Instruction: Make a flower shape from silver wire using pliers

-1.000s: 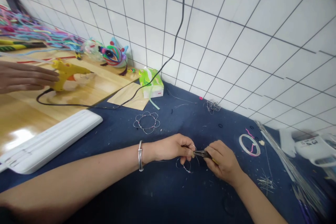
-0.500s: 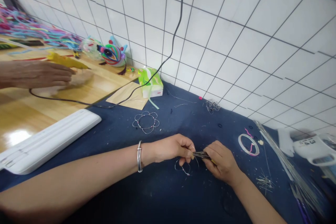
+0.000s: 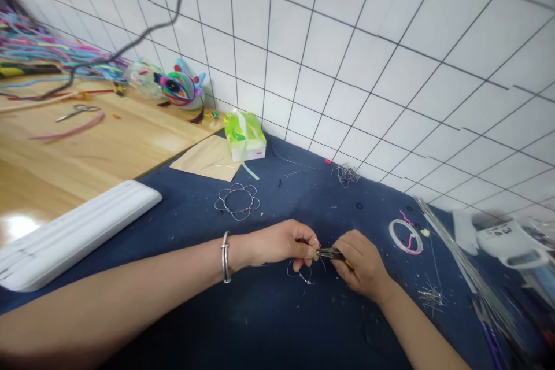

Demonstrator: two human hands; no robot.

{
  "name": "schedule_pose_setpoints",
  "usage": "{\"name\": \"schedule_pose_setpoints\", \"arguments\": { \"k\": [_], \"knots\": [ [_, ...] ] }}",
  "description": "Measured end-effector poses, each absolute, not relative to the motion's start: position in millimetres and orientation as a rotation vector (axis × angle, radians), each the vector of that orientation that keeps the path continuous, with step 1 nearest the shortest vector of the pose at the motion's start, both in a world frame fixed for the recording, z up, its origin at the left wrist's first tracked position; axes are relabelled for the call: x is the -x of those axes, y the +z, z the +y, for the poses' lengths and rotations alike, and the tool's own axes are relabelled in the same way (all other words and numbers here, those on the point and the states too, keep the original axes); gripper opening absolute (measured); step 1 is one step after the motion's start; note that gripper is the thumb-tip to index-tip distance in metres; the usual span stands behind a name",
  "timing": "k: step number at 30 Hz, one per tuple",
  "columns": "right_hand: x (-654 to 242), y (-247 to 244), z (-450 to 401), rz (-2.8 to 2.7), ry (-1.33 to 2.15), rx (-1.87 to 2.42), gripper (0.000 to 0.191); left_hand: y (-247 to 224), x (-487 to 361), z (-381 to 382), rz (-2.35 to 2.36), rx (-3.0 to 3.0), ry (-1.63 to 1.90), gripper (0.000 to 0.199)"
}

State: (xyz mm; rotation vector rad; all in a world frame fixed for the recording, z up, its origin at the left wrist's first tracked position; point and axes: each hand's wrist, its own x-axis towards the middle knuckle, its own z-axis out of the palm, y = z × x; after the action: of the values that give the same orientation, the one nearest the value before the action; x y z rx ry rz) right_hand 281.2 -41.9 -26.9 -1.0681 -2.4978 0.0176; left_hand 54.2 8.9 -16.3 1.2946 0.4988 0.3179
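Observation:
My left hand pinches a thin silver wire piece, whose bent loops with small beads hang below the fingers. In my right hand is a pair of pliers with yellow on the handle. The plier tips meet the wire right at my left fingertips; whether the jaws are fully closed on it is too small to tell. To the left, a finished-looking wire flower ring with several looped petals and tiny beads lies flat on the dark blue cloth.
Behind the ring are a tissue pack and a brown paper sheet. A white power strip lies left. Rightward are a tape-like white ring, a bundle of wires and a white cup. Scissors rest on the wooden table.
Another person's hand with a yellow tool has left the wooden table, uncovering scissors and a pink strip. The black cord has swung left and up. My hands hold nearly the same pose.

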Motion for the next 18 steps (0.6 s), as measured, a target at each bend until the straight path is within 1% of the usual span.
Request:
{"name": "schedule_pose_setpoints", "arguments": {
  "k": [11,18],
  "knots": [
    [-282.9,-28.9,-41.5,-2.543,-0.024,1.037,0.009,-14.6,-53.9,7.3,0.482,-1.246,0.290,0.009],
    [-282.8,-30.5,-42.0,-2.547,0.020,1.080,0.007,-17.7,-52.7,6.7,0.474,-1.205,0.315,0.007]
  ]
}}
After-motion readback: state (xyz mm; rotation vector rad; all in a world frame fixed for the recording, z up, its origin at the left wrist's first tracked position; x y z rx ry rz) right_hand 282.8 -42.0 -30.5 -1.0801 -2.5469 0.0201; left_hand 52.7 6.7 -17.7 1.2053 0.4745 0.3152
